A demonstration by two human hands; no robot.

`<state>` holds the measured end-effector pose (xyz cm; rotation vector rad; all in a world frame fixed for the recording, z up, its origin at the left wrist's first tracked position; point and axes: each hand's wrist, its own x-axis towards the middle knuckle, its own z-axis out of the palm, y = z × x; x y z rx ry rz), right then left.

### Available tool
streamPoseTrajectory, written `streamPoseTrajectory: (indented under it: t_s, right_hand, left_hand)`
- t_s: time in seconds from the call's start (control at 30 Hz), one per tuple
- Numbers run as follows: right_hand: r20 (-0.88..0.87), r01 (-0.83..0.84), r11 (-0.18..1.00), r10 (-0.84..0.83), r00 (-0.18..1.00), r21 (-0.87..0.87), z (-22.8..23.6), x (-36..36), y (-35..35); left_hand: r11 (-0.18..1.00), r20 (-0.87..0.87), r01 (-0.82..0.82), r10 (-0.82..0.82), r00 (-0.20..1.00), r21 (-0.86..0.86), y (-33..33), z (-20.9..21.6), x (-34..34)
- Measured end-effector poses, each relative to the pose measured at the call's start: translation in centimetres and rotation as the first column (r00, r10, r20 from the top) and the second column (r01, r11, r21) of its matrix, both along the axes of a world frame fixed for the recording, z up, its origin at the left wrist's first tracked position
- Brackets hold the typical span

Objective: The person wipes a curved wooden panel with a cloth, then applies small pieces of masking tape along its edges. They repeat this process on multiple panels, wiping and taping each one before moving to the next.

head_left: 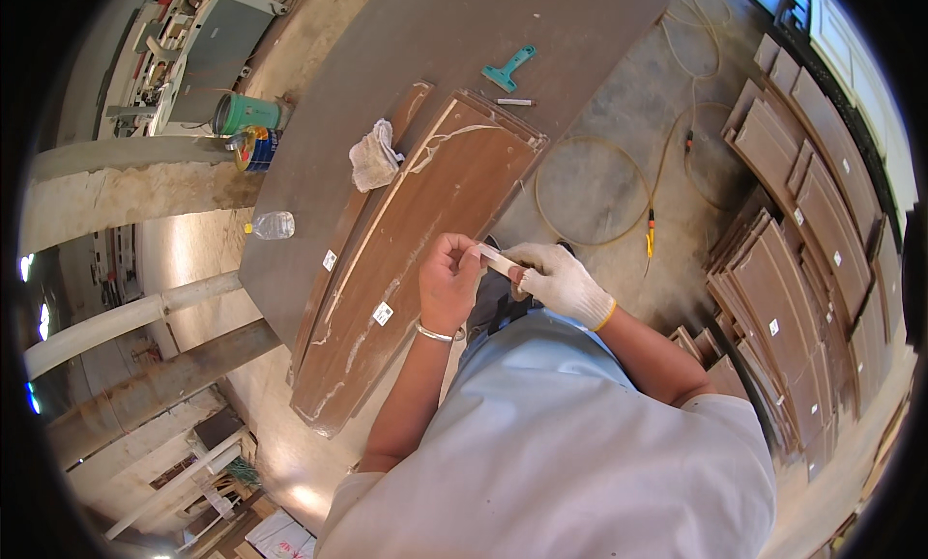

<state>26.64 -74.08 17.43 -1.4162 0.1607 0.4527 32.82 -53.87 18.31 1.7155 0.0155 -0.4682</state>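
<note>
My bare left hand [450, 281], with a bracelet at the wrist, pinches the end of a pale strip of tape [499, 260]. My right hand [559, 281], in a white knitted glove, closes on a small tape roll [519, 291], mostly hidden by the fingers. The strip runs taut between both hands, in front of my body. Just beyond my left hand lies a stack of brown panels [425, 221], with pale smears and a white label on the top one. A crumpled cloth [375, 157] rests at the stack's left, over a narrow brown strip [338, 259].
The dark table [425, 28] also bears a teal scraper [508, 69], a short thin stick-like tool [515, 102] and a plastic bottle [272, 226] at its left edge. A yellow hose [646, 187] loops over the floor. Stacked brown panels [783, 298] stand at right.
</note>
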Motion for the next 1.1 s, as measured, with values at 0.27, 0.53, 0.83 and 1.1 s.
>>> streamPoseTrajectory:
  t_s: [0.27,0.53,0.83,1.1]
  right_hand:
    - [-0.126,-0.014,0.982,-0.01,0.992,-0.187,-0.9,0.6,0.9]
    - [-0.288,0.115,0.982,-0.155,0.945,-0.151,-2.9,1.7,3.0]
    - [-0.371,0.227,0.923,-0.337,0.865,-0.31,-5.1,3.5,7.9]
    - [-0.35,0.375,0.838,-0.516,0.782,-0.397,-6.3,4.6,10.9]
  left_hand:
    - [0.999,-0.021,0.041,-0.041,0.999,-0.003,0.0,-0.2,0.8]
    - [0.992,-0.096,0.075,-0.085,0.992,-0.106,1.0,-2.8,3.0]
    - [0.968,-0.182,0.249,-0.239,0.954,0.035,3.4,-6.1,6.0]
    - [0.926,-0.271,0.309,-0.361,0.892,-0.216,4.5,-8.1,9.3]
